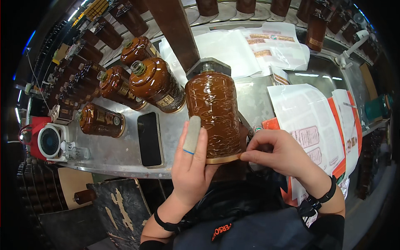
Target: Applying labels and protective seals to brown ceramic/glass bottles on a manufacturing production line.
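Observation:
A large brown glazed bottle (pixel 212 110) with a wavy raised texture and a gold band round its base lies tilted before me, its neck pointing away. My left hand (pixel 188 171) supports its left side, fingers stretched along the wall and the thumb out of sight beneath. A pale finger cot (pixel 193 134) with a blue band covers one finger. At the lower right of the base, my right hand (pixel 280 152) is closed in a pinch against the gold rim. Whatever its fingertips hold, if anything, is too small to make out.
Several similar brown bottles (pixel 155 85) with gold labels stand left on the metal table (pixel 125 154). A black phone (pixel 150 139) lies nearer. A red and white fan (pixel 49 141) sits far left. Printed sheets (pixel 308 121) cover the right side. A dark post (pixel 177 33) rises behind the bottle.

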The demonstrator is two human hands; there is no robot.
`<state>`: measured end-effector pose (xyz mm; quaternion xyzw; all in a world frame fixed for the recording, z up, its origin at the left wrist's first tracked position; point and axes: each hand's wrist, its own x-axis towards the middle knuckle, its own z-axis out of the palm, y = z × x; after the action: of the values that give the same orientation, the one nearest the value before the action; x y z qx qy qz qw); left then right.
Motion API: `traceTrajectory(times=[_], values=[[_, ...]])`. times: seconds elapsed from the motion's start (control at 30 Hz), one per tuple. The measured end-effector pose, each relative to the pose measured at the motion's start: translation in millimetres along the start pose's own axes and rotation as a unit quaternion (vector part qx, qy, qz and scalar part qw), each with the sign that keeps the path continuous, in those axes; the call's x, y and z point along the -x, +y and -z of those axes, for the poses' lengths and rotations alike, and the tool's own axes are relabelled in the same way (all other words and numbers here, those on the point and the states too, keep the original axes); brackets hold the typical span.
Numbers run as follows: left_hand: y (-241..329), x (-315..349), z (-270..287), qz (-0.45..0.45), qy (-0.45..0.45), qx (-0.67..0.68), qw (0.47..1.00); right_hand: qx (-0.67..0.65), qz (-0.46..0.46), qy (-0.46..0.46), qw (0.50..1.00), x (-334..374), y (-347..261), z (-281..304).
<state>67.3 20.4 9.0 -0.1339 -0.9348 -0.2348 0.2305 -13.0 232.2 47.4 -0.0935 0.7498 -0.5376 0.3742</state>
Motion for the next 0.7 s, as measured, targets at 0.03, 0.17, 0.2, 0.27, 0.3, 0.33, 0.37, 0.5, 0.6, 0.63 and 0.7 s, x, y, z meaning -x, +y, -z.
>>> traceTrajectory(times=[0.03,0.17,0.2,0.27,0.3,0.33,0.37,0.5,0.6,0.63,0.7], values=[[-2,4,-2,0.021,0.014,0.022,0.999,-0.017,0.001,0.003,1.000,1,3,1],[-8,14,-5,0.059,0.031,0.072,0.995,0.031,0.016,0.014,0.999,-1,6,5],[-8,15,-6,0.075,0.033,0.099,0.992,0.028,0.012,0.013,0.999,-1,5,5],[-8,19,-6,0.087,0.021,0.106,0.990,0.027,0.008,0.010,1.000,0,4,4],[-9,20,-6,0.097,0.009,0.114,0.989,0.024,0.003,0.014,1.000,0,4,4],[-8,18,-5,0.098,0.010,0.114,0.989,0.021,-0.001,0.018,1.000,1,4,4],[-6,14,-2,0.095,0.005,0.148,0.984,0.023,-0.001,0.016,1.000,3,4,4],[-11,13,-2,0.125,0.001,0.283,0.951,-0.007,0.048,0.047,0.998,16,-3,3],[-11,13,-9,0.179,0.001,0.344,0.922,-0.005,0.083,0.060,0.995,23,-8,2],[-10,13,-9,0.180,0.001,0.345,0.921,-0.007,0.086,0.058,0.995,24,-8,2],[-7,10,-7,0.185,0.001,0.349,0.919,-0.004,0.079,0.059,0.995,24,-7,3]])
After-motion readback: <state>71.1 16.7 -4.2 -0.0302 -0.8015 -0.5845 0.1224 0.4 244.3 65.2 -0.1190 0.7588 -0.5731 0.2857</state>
